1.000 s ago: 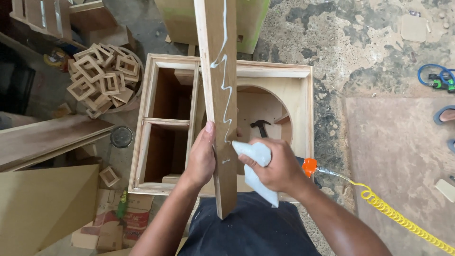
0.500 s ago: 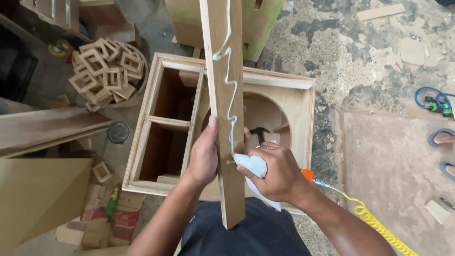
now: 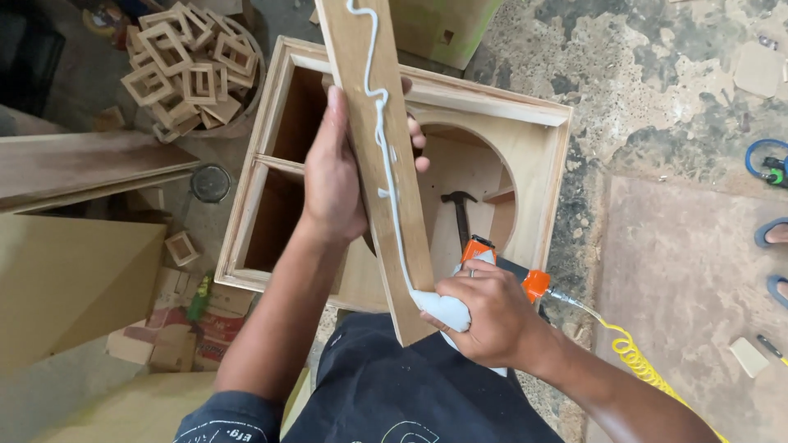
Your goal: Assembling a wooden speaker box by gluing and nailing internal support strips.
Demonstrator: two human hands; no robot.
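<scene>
My left hand (image 3: 336, 176) grips a long wooden board (image 3: 365, 115) from its left edge, holding it upright over an open wooden box (image 3: 542, 176). A wavy line of white glue (image 3: 386, 148) runs down the board's face. My right hand (image 3: 484, 316) squeezes a white glue bag (image 3: 443, 310) whose tip touches the board near its lower end. Inside the box lies a hammer (image 3: 458, 209), next to a round cut-out panel. An orange and black air tool (image 3: 501, 267) sits just behind my right hand.
A yellow coiled hose (image 3: 632, 357) runs off to the right over the concrete floor. A round bin of square wooden frames (image 3: 193, 70) stands at upper left. Flat boards (image 3: 82, 164) and a large panel lie on the left. Sandalled feet of another person show at the right edge.
My right hand has drawn the glue bag down the board, lengthening the glue line toward the lower end. My left hand has shifted higher up the board.
</scene>
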